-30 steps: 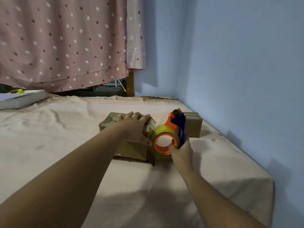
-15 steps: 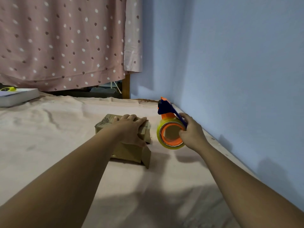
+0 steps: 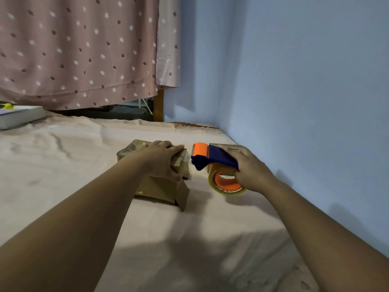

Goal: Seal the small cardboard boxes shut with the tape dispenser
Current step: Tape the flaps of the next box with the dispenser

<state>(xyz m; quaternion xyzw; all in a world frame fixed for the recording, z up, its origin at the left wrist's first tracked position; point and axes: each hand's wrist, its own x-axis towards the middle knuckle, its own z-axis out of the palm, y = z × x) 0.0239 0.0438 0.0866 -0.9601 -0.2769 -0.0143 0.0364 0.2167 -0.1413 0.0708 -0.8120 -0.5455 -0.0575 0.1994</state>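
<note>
On the bed sheet [image 3: 84, 165], the cardboard box [image 3: 162, 187] is pressed down under the flat left hand [image 3: 163, 160] while the tape dispenser [image 3: 213, 159] is gripped just beside it by the right hand [image 3: 251, 172]; taping seems not yet begun, and the dispenser must next be brought onto the box's flaps.

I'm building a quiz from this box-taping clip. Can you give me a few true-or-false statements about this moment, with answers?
1. The left hand rests on top of the cardboard box. True.
2. The right hand holds the tape dispenser. True.
3. The dispenser sits on the box top. False: it is held beside the box, to its right.
4. The tape roll has a green core. False: the core is orange.
5. A spotted curtain hangs behind. True.
</note>
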